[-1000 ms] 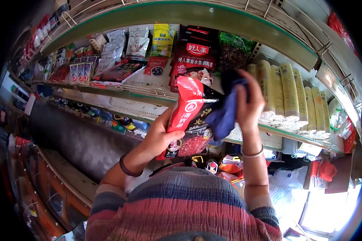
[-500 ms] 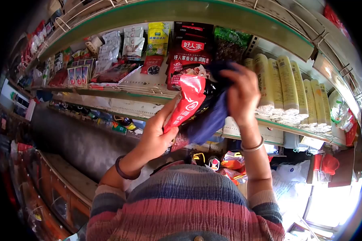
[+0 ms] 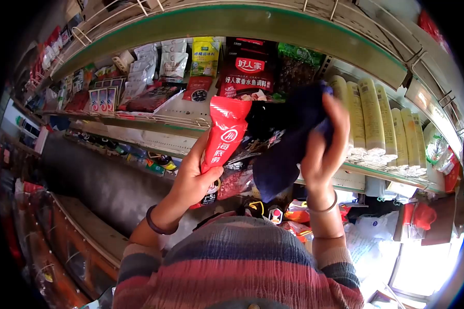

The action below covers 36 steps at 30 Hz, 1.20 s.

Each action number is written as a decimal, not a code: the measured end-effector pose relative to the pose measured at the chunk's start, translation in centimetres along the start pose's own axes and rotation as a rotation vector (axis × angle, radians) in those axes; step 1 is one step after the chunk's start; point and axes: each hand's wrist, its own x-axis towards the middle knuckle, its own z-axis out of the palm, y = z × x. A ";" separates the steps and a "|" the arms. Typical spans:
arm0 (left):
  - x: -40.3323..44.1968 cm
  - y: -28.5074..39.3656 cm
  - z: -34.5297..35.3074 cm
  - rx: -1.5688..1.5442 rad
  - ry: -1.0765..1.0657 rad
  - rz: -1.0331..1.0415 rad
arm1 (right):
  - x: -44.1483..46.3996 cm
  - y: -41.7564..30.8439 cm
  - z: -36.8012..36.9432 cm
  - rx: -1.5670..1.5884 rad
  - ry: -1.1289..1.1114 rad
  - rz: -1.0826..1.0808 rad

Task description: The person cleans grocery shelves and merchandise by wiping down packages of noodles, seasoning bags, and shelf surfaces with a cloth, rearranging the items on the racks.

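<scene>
Pack [image 3: 227, 136] up in L hand [image 3: 188, 183], cloth [image 3: 283, 162] in R hand [image 3: 325, 154]; work prob. midway, we judge.
Done, as far as we see: pack is clear of the shelf [image 3: 183, 109] & cloth is up at its R side. Remaining: cloth not yet put down, pack not yet let go; how clean the wrapper is, we can't tell. Pos.: pack tilts betw. our hands, in front of the shelf, nearer L. L thumb lies across its lower front, fingers mostly hidden, grip narrow. R hand part-curled w/ dark-blue cloth, which overlaps pack's R side; contact unconfirmed. Blk/red pouches [image 3: 245, 77] stand beyond, yellow rolls [image 3: 363, 118] to R.
</scene>
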 end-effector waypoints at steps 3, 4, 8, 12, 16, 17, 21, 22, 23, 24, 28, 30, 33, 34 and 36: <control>0.0 0.9 0.6 0.169 -0.049 0.124 | -0.5 -2.1 1.8 -0.009 -0.175 -0.119; 0.0 0.7 0.1 0.112 -0.075 0.027 | -0.7 -1.7 2.7 -0.112 -0.179 -0.143; -0.6 0.8 0.1 0.076 -0.049 0.086 | -1.7 1.1 1.2 -0.090 -0.189 -0.109; -0.6 0.9 -0.5 -0.205 0.122 -0.108 | -3.8 4.2 -0.9 -0.275 -0.244 0.110; 0.3 1.5 -1.7 -0.433 0.292 -0.074 | -4.8 4.1 -2.5 -0.086 0.091 0.591; 0.8 1.8 -1.1 -0.483 0.325 -0.066 | -4.4 2.0 -2.6 0.021 0.199 0.578; 1.8 0.8 0.7 -0.618 0.153 -0.063 | -0.8 -2.5 0.4 0.081 -0.193 0.033; 1.9 0.4 0.9 -0.671 0.113 -0.112 | -0.5 -2.4 1.3 -0.012 -0.329 -0.034; 2.1 0.4 1.2 -0.718 0.180 -0.185 | -0.2 -2.3 2.2 -0.095 -0.460 -0.113; 2.2 0.6 1.4 -0.698 0.175 -0.139 | -0.8 -1.5 3.1 -0.116 -0.459 -0.134; 2.1 1.6 0.9 -0.621 0.213 -0.063 | -2.1 2.4 2.3 -0.229 -0.271 -0.070; 2.0 1.6 0.2 -0.586 0.239 -0.086 | -3.0 4.8 1.8 -0.155 -0.076 0.240; 2.8 1.9 0.1 -0.563 0.298 -0.056 | -1.8 3.1 0.7 0.172 0.053 0.385; 2.7 1.5 0.0 -0.547 0.320 -0.062 | -0.8 1.0 1.2 0.274 0.025 0.286; 3.4 1.6 1.2 -0.580 0.270 -0.032 | 0.2 -1.9 3.2 0.087 -0.269 0.105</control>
